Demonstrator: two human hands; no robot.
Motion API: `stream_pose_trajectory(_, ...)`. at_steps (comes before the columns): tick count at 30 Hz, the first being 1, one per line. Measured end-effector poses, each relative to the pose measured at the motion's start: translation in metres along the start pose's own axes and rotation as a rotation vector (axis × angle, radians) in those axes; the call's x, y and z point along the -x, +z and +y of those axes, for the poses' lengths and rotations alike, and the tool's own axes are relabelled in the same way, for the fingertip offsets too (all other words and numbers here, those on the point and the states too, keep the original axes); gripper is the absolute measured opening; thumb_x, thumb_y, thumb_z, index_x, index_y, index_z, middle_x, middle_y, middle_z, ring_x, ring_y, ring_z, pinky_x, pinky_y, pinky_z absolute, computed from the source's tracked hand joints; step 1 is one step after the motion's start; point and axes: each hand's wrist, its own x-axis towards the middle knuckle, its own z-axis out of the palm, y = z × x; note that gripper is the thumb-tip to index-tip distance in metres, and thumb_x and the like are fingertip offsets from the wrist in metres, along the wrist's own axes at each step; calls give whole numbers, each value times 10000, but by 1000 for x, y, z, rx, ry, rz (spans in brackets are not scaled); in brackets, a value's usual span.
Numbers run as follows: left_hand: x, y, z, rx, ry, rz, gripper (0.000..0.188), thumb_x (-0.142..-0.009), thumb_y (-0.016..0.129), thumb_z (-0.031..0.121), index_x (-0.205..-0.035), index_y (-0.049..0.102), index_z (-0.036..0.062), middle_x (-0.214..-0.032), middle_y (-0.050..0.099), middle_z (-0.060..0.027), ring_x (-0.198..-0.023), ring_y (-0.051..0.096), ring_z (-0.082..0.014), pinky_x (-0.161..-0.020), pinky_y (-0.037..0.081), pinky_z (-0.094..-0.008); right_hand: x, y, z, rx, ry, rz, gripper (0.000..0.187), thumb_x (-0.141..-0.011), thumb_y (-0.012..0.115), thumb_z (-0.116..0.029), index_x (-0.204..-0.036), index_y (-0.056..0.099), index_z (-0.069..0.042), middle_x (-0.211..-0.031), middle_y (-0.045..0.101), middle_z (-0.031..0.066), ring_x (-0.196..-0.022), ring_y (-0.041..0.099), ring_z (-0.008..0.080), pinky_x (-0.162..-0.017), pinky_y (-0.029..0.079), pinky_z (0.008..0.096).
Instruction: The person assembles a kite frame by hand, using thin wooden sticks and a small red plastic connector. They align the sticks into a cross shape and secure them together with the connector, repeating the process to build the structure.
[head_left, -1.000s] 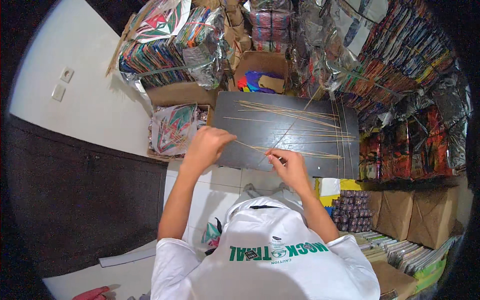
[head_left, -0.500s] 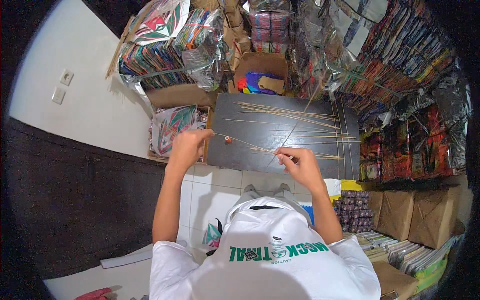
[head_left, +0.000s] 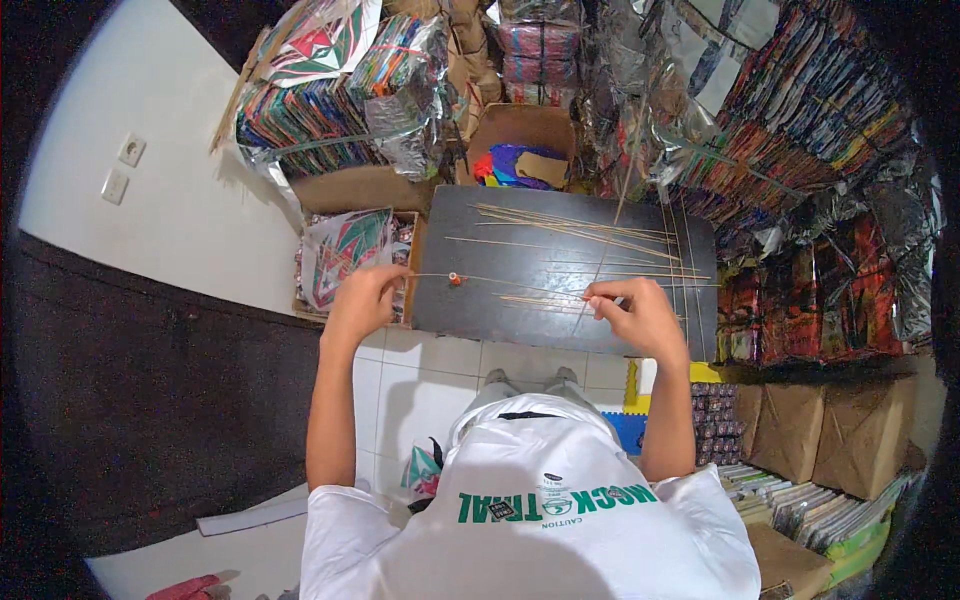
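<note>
My left hand, at the left edge of a dark low table, pinches one end of a thin bamboo stick. That stick runs nearly level across to my right hand, whose fingers are pinched where it meets a second, longer bamboo stick. The longer one slants up and away to the right; whether the two are tied is too small to tell. A small spool of thread, orange and white, stands on the table by the level stick. Several loose bamboo sticks lie on the tabletop.
Left of the table is a box holding a plastic-wrapped printed kite sheet. Behind stands a cardboard box with coloured material. Wrapped stacks crowd the back, and more bundles line the right. Brown packages sit lower right.
My right hand has moved right with the crossing point of the sticks, and the level stick looks straighter. My left hand has shifted slightly left and down.
</note>
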Motion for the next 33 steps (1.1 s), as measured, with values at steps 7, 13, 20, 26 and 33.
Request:
stream_pose_trajectory(7, 4, 15, -13, 145, 35, 30, 396, -810, 517, -112, -1109, 717, 55, -931, 723, -196, -854, 718, -350, -755, 545, -406, -5, -23, -9, 71, 53, -71, 170, -885, 680, -105, -1011, 769, -35, -796, 743, 104, -671, 692, 143, -603, 533, 307)
stream_pose_trajectory(13, 14, 24, -15, 139, -126, -28, 415, -784, 538, -94, -1111, 736, 67, -933, 720, -215, -856, 720, -354, -755, 551, -407, -11, -35, -14, 150, 59, -115, 180, -877, 672, -131, -1009, 782, -78, -838, 758, 117, -729, 742, 219, -692, 557, 344)
stream_pose_trajectory(20, 18, 38, -18, 7, 106, -127, 536, -817, 708, 152, -1346, 627, 167, -1260, 681, -137, -1046, 686, -331, -1059, 428, -426, -20, -28, -16, 195, 15, -179, 166, -845, 698, -127, -974, 777, -59, -796, 744, 113, -709, 722, 210, -678, 542, 349)
stream_pose_trajectory(26, 0, 29, 67, 355, 180, -90, 640, -820, 794, 263, -1400, 573, 110, -1248, 683, -132, -1087, 676, -305, -1059, 448, -419, -30, -9, -25, 274, -50, -303, 138, -832, 710, -123, -940, 774, -66, -810, 750, 104, -743, 730, 222, -695, 544, 358)
stream_pose_trajectory(33, -17, 84, 113, 928, 20, -387, 479, -901, 744, 122, -1330, 582, -18, -1128, 715, -114, -1006, 685, -157, -885, 549, -310, -32, 13, -48, 251, -131, -339, 176, -826, 711, -121, -996, 715, -73, -799, 741, 101, -734, 716, 268, -670, 529, 391)
